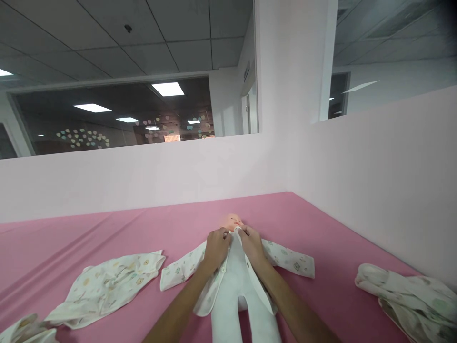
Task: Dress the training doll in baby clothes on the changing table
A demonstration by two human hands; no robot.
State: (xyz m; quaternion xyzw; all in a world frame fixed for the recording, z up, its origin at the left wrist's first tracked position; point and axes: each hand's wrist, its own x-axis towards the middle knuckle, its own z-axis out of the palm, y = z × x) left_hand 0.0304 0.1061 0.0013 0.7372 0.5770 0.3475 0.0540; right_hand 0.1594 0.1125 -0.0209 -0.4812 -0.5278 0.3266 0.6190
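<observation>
A baby doll (233,222) lies on its back, its head toward the wall and its white body and legs toward me. Around it is a white baby shirt (294,260) with a small print, sleeves spread to both sides and the front hanging apart. My left hand (217,245) pinches the shirt's collar edge on the left, just below the doll's chin. On the other side of the neck, my right hand (252,242) has its fingers closed on the opposite collar edge. Snap buttons show along the left front edge.
Pink cloth (124,233) covers the surface under the doll. To the left lies a printed baby garment (110,281), with another piece of printed cloth (28,329) at the lower left corner. A folded printed cloth (410,295) rests at the right. White walls (178,166) with windows meet behind.
</observation>
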